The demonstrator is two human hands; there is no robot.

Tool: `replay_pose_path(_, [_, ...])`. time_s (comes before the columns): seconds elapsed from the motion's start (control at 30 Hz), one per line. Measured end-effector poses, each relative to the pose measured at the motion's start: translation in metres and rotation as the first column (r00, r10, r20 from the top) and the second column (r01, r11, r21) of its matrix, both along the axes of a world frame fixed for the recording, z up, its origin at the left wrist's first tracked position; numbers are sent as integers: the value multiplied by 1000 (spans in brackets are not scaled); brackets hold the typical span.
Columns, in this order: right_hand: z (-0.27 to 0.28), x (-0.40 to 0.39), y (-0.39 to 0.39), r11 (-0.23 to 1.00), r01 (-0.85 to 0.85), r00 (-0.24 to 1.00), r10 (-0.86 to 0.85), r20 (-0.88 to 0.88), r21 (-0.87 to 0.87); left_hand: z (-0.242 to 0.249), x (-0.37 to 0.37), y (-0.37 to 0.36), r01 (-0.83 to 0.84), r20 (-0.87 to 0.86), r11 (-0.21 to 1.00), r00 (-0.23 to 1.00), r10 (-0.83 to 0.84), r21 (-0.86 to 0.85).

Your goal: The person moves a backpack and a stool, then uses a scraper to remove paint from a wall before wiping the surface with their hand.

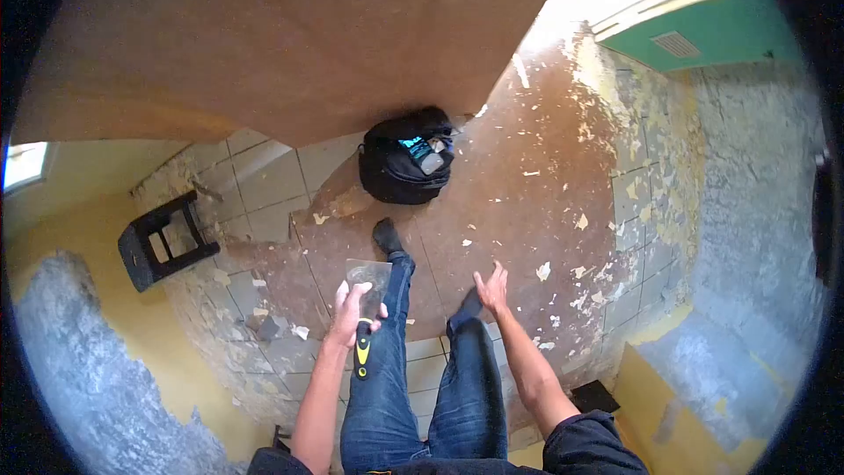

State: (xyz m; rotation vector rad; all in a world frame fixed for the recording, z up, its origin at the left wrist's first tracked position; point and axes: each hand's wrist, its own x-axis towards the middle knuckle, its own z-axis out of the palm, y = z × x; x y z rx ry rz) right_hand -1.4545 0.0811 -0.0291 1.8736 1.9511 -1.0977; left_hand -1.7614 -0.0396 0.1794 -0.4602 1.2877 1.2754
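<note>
Above a flake-littered floor (pixel 492 176), right of a black stool (pixel 141 255), pinching a scraper (pixel 362 354) near its blade in the left hand (pixel 346 320): probably light, stiff, best held by the handle; farther right, holding the right hand (pixel 495 290) spread.

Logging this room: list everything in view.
scraper: 1, black, yellow, in left hand
bag: 1, black, centre floor
small items: several, blue, grey, in bag
stool: 1, black, left floor
large board: 1, brown, upper left
floor covering: 1, brown, centre
tiles: many, grey, floor edges
paint flakes: many, cream, on floor
walls: 2, yellow, grey, both sides
panel: 1, green, upper right
window: 1, bright white, left edge
flat thing: 1, black, lower right
left hand: 1, bare, gripping scraper
right hand: 1, bare, over floor
legs: 2, blue jeans, bottom centre
feet: 2, dark socks, below bag
</note>
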Motion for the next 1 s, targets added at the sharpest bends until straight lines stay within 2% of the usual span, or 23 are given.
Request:
replay_pose_path(0.17, [40, 107, -60, 989, 140, 983, -145, -111, -49, 14, 85, -8, 155, -76, 988, 985, -155, -10])
replay_pose_path(0.23, [48, 163, -94, 981, 194, 965, -189, -182, 13, 24, 141, -10, 319, -114, 947, 940, -322, -39])
replay_pose_path(0.27, [54, 194, -107, 965, 224, 942, -250, -225, -134, 31, 176, -9, 342, -159, 940, 927, -340, -16])
replay_pose_path(0.3, [61, 224, -131, 973, 228, 920, -227, -319, -37, 49, 213, -1, 383, -210, 923, 901, -381, -33])
replay_pose_path(0.33, [94, 250, -140, 926, 245, 911, -321, -258, -287, 58, 254, 0, 435, -204, 900, 879, -432, -32])
replay_pose_path(0.37, [115, 284, -161, 932, 218, 845, -328, -423, -288, 66, 294, 2, 509, -196, 860, 842, -503, -23])
replay_pose_path(0.4, [151, 311, -176, 902, 259, 782, -406, -472, -346, 78, 340, 5, 544, -171, 839, 825, -538, -14])
replay_pose_path(0.43, [186, 342, -190, 911, 280, 745, -406, -530, -303, 93, 390, 8, 593, -150, 805, 796, -586, 1])
replay_pose_path(0.5, [247, 403, -213, 797, 375, 597, -598, -534, -473, 85, 482, -3, 822, -368, 555, 559, -743, 128])
replay_pose_path(0.53, [281, 430, -223, 755, 486, 516, -654, -553, -440, 118, 529, 8, 834, -262, 534, 551, -792, 141])
replay_pose_path(0.57, [316, 460, -226, 671, 484, 430, -741, -516, -561, 158, 574, 12, 844, -151, 518, 535, -832, 135])
replay_pose_path(0.6, [349, 487, -229, 591, 447, 350, -806, -477, -672, 189, 612, 14, 887, -165, 410, 446, -880, 211])
replay_pose_path(0.63, [374, 508, -234, 568, 502, 277, -820, -501, -652, 213, 647, 15, 906, -180, 313, 371, -911, 284])
replay_pose_path(0.7, [412, 545, -240, 501, 388, 52, -850, -525, -773, 248, 709, 10, 918, -273, 203, 304, -913, 341])
replay_pose_path(0.73, [430, 561, -242, 604, 342, 59, -779, -624, -720, 259, 733, 8, 929, -285, 135, 240, -928, 344])
replay_pose_path(0.77, [431, 575, -249, 601, 367, 32, -771, -636, -710, 262, 759, 5, 932, -298, 95, 206, -932, 349])
replay_pose_path(0.83, [426, 597, -265, 618, 377, -116, -707, -698, -689, 265, 808, 0, 911, -369, 74, 236, -899, 405])
replay_pose_path(0.9, [431, 619, -271, 562, 473, -202, -681, -704, -679, 279, 853, 10, 918, -350, -51, 98, -932, 393])
replay_pose_path(0.97, [451, 653, -274, 578, 563, -118, -651, -750, -591, 278, 898, 12, 926, -232, -88, -1, -973, 366])
replay_pose_path(1.0, [452, 661, -280, 519, 637, -153, -639, -753, -570, 274, 918, 13, 915, -227, -144, -59, -972, 378])
